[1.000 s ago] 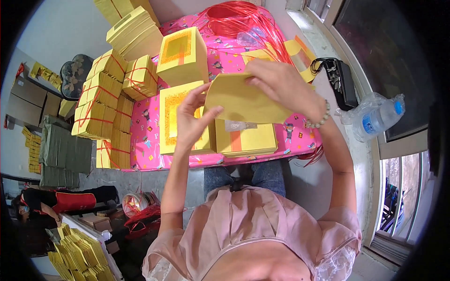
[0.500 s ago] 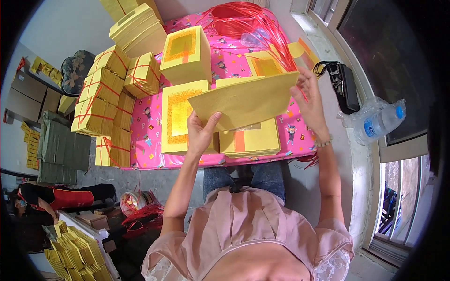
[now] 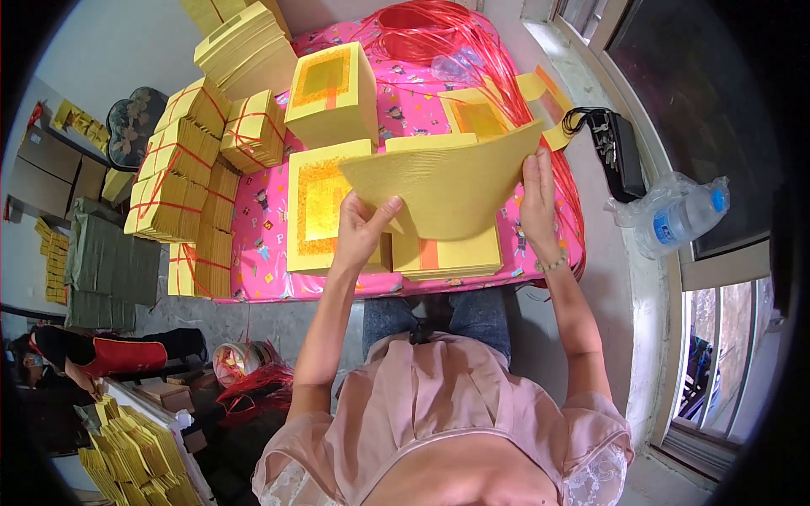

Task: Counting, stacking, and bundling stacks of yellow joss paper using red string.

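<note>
My left hand (image 3: 364,229) is closed on the left part of a thin sheaf of yellow paper (image 3: 456,190), thumb in front and fingers behind. The sheaf is held up over the table and bows toward me. At its right end my right hand (image 3: 538,194) stands upright with the fingers stretched out together, flat against the edge. Below and partly hidden is a stack of yellow paper with an orange mark (image 3: 443,255). To its left stands a yellow stack with a gold square (image 3: 308,211). Red plastic strings (image 3: 502,84) run down behind the sheaf's right end.
The table has a pink patterned cover (image 3: 268,240). Bundles tied in red string (image 3: 171,181) are piled at its left, with a taller stack (image 3: 333,101) behind. On the right ledge lie a black case with keys (image 3: 623,156) and a plastic bottle (image 3: 683,221). Another person (image 3: 126,356) works at far left.
The sheaf has gone from nearly flat to bowed, its right end turned up. My right hand has shifted slightly left and down, its fingers now straighter against the paper's edge.
</note>
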A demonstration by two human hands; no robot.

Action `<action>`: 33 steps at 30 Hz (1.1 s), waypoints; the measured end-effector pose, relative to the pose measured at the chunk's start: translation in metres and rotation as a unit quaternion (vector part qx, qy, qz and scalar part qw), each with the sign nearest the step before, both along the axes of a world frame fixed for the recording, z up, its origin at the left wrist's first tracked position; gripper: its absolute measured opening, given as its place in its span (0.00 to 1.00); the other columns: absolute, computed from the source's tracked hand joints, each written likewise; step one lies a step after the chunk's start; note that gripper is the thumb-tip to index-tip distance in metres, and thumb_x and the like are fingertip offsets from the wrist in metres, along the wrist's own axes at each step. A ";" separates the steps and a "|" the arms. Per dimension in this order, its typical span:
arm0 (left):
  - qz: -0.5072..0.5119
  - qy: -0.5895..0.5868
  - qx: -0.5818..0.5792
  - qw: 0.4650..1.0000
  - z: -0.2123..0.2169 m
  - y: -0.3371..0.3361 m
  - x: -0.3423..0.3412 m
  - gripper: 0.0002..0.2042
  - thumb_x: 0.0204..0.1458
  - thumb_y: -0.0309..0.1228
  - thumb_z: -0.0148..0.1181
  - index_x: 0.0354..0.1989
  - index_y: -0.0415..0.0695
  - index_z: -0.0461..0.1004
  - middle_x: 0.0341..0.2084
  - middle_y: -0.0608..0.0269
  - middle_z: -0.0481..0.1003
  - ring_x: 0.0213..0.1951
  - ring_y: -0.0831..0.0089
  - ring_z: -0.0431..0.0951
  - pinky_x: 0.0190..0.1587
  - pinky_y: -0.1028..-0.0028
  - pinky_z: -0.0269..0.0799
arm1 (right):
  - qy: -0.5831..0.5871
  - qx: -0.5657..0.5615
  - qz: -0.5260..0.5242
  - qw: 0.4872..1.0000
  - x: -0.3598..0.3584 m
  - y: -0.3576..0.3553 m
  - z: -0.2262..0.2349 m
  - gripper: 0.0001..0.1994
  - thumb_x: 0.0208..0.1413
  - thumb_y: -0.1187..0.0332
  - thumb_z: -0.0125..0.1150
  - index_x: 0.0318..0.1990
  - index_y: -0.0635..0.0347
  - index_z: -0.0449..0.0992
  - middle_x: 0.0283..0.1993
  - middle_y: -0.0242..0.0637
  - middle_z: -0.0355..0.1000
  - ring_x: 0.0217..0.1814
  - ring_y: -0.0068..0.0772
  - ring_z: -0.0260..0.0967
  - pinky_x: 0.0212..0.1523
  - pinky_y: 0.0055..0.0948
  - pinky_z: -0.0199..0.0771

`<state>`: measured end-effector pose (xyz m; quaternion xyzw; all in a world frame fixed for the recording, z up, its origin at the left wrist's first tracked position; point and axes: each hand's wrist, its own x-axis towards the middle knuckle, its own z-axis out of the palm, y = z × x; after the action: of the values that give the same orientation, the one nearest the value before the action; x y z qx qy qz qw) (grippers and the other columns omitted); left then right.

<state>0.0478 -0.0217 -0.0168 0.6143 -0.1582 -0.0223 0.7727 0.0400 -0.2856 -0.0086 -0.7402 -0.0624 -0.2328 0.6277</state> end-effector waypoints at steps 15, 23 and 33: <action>-0.184 0.148 -0.134 0.962 0.023 -0.055 -0.007 0.26 0.51 0.24 0.66 0.59 0.37 0.65 0.50 0.59 0.73 0.52 0.73 0.72 0.57 0.73 0.67 | 0.118 0.035 0.165 0.979 -0.015 0.025 -0.021 0.20 0.69 0.58 0.40 0.52 0.65 0.71 0.50 0.40 0.73 0.53 0.28 0.70 0.55 0.31 0.69; -0.068 0.083 -0.012 0.994 0.024 -0.067 -0.012 0.25 0.52 0.24 0.66 0.58 0.38 0.64 0.45 0.59 0.74 0.48 0.76 0.73 0.53 0.75 0.69 | 0.041 0.156 0.136 0.978 -0.046 0.028 0.007 0.24 0.58 0.70 0.60 0.59 0.66 0.60 0.52 0.42 0.69 0.55 0.26 0.66 0.55 0.30 0.68; -0.120 0.180 -0.035 0.976 0.022 -0.058 -0.006 0.21 0.66 0.41 0.44 0.63 0.44 0.62 0.44 0.68 0.75 0.44 0.82 0.73 0.48 0.77 0.69 | 0.120 0.156 0.095 0.976 -0.052 0.019 0.004 0.25 0.59 0.71 0.59 0.61 0.68 0.59 0.54 0.41 0.69 0.54 0.26 0.68 0.54 0.27 0.68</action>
<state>0.0417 -0.0795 0.0049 0.5492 -0.0898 -0.2198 0.8013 -0.0115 -0.2664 -0.0043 -0.6464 -0.0196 -0.0883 0.7576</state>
